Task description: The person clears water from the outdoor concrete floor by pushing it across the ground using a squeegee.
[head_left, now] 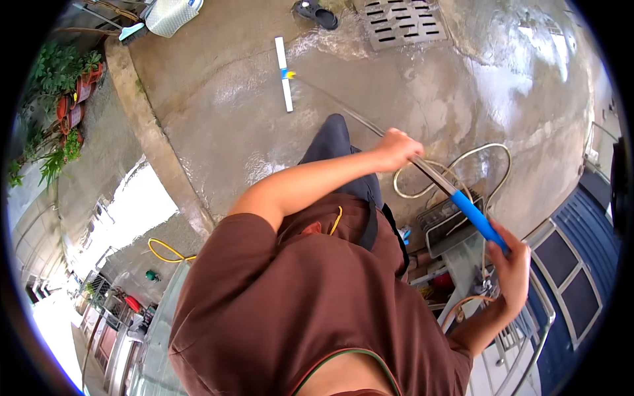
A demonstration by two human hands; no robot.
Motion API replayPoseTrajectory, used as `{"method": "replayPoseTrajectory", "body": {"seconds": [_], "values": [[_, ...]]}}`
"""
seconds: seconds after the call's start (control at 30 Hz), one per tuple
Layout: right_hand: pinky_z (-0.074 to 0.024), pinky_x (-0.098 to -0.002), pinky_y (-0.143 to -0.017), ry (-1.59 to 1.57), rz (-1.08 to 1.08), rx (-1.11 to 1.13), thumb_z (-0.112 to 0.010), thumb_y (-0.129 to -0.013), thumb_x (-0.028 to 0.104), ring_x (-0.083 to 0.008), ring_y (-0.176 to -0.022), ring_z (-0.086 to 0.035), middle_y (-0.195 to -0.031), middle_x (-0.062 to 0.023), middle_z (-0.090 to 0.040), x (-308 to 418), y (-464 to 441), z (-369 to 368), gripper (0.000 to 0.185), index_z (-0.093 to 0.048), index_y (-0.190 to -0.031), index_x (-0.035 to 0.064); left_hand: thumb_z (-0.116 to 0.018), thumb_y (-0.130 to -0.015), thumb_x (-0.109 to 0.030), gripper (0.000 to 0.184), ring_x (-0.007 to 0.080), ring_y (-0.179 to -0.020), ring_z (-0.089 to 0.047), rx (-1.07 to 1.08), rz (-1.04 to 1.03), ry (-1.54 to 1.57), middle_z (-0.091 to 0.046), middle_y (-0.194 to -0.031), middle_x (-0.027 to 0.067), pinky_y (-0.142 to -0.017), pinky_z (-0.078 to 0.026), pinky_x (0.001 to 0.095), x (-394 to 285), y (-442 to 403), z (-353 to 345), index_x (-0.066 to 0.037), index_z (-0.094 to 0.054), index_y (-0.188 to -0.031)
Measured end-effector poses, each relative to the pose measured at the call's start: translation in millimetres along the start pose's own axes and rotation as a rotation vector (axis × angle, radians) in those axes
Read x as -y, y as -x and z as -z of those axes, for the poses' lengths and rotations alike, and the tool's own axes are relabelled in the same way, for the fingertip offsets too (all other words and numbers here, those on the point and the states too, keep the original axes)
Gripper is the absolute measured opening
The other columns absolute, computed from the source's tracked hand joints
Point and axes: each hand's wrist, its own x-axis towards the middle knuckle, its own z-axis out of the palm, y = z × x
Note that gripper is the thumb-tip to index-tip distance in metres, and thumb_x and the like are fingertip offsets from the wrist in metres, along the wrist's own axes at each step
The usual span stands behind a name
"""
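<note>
A long metal pole runs diagonally across the view, with a blue grip near its lower right end. My left hand is wrapped round the bare metal part, above the grip. At the end of the blue grip, my right hand is closed round it. The pole's far end meets a narrow white head with a blue and yellow joint, lying on the wet concrete floor.
A drain grate and a dark clog are at the top. A looped hose lies near a metal rack on the right. Potted plants stand beyond a low concrete curb on the left.
</note>
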Motion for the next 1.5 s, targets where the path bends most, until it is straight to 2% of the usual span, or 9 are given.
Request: {"method": "replayPoseTrajectory", "body": {"seconds": [0.33, 0.53, 0.67, 0.7, 0.8, 0.87, 1.0, 1.2, 1.5], "values": [[-0.0467, -0.026, -0.066, 0.036, 0.234, -0.029, -0.067, -0.078, 0.0, -0.0104, -0.07, -0.054, -0.08, -0.0108, -0.065, -42.8, 1.4, 85.1, 0.043, -0.064, -0.121, -0.005, -0.071, -0.077, -0.018, 0.014, 0.0248, -0.084, -0.065, 0.16, 0.004, -0.043, -0.067, -0.078, 0.0016, -0.08, -0.046, 0.0409, -58.9, -92.0, -10.1, -0.018, -0.064, -0.09], [-0.0501, -0.0323, -0.068, -0.141, 0.384, 0.133, -0.068, -0.084, 0.009, -0.0161, -0.068, -0.061, -0.081, -0.0177, -0.069, -70.0, -134.0, 45.8, 0.034, -0.066, -0.117, -0.0007, -0.075, -0.073, -0.018, 0.022, 0.0324, -0.081, -0.067, 0.167, 0.245, -0.203, -0.069, -0.081, 0.0087, -0.07, -0.052, 0.0455, 33.2, -61.1, 8.1, -0.018, -0.068, -0.095], [-0.0508, -0.0352, -0.068, 0.027, 0.404, 0.227, -0.066, -0.088, 0.013, -0.0279, -0.066, -0.063, -0.081, -0.0216, -0.066, -62.8, -178.5, 15.2, 0.031, -0.067, -0.118, 0.0055, -0.072, -0.077, -0.025, 0.021, 0.0324, -0.089, -0.067, 0.46, 0.516, -0.2, -0.071, -0.089, 0.0086, -0.079, -0.05, 0.045, 72.6, -62.3, 19.9, -0.018, -0.071, -0.096], [-0.0512, -0.0356, -0.07, -0.008, 0.325, 0.246, -0.066, -0.088, 0.013, -0.0335, -0.067, -0.063, -0.083, -0.0214, -0.067, -65.6, -183.0, 25.9, 0.031, -0.067, -0.118, 0.0066, -0.072, -0.077, -0.025, 0.022, 0.0329, -0.09, -0.066, 0.448, 0.482, -0.188, -0.071, -0.09, 0.0087, -0.078, -0.05, 0.045, 72.2, -73.0, 13.6, -0.019, -0.071, -0.098], [-0.0467, -0.0303, -0.062, -0.029, 0.323, 0.19, -0.065, -0.088, 0.009, -0.0115, -0.064, -0.051, -0.075, -0.0111, -0.062, -92.1, -178.8, 81.6, 0.032, -0.065, -0.12, 0.0011, -0.072, -0.077, -0.024, 0.025, 0.0337, -0.09, -0.066, 0.368, 0.266, -0.128, -0.071, -0.091, 0.009, -0.076, -0.05, 0.0456, 54.4, -122.6, -30.9, -0.019, -0.07, -0.102], [-0.0506, -0.0355, -0.067, -0.02, 0.284, 0.095, -0.066, -0.087, 0.011, -0.0232, -0.066, -0.065, -0.078, -0.0202, -0.067, -121.3, -169.2, 127.4, 0.03, -0.067, -0.117, 0.0043, -0.072, -0.077, -0.025, 0.027, 0.0339, -0.088, -0.065, 0.392, 0.207, -0.053, -0.07, -0.091, 0.0094, -0.075, -0.05, 0.0461, 22.1, -175.6, -67.3, -0.019, -0.069, -0.103], [-0.0475, -0.0325, -0.057, 0.04, 0.187, -0.034, -0.064, -0.088, 0.009, -0.0153, -0.058, -0.057, -0.066, -0.0154, -0.06, -168.1, -135.2, 201.1, 0.031, -0.066, -0.117, -0.0029, -0.069, -0.08, -0.035, 0.023, 0.0351, -0.08, -0.064, 0.5, 0.021, 0.001, -0.067, -0.084, 0.0109, -0.066, -0.048, 0.0465, -48.5, -269.8, -116.3, -0.016, -0.067, -0.093], [-0.0347, -0.0252, -0.051, 0.157, 0.106, -0.192, -0.062, -0.09, 0.004, -0.008, -0.058, -0.044, -0.065, -0.0024, -0.051, -176.5, -104.6, 247.7, 0.036, -0.063, -0.126, 0.0001, -0.07, -0.076, -0.03, 0.015, 0.0348, -0.078, -0.064, 0.406, -0.064, -0.011, -0.068, -0.078, 0.0075, -0.065, -0.049, 0.0475, -91.4, -356.7, -141.2, -0.016, -0.066, -0.082], [-0.0268, -0.0228, -0.051, 0.003, 0.348, -0.519, -0.056, -0.098, 0.01, -0.0061, -0.057, -0.034, -0.072, 0.0022, -0.051, -112.3, -135.6, 253.0, 0.039, -0.056, -0.136, 0.0041, -0.075, -0.072, -0.021, 0.015, 0.0266, -0.093, -0.06, -0.236, -0.058, -0.006, -0.064, -0.085, 0.0031, -0.083, -0.045, 0.0409, -75.1, -413.6, -80.1, -0.015, -0.066, -0.082]]}}
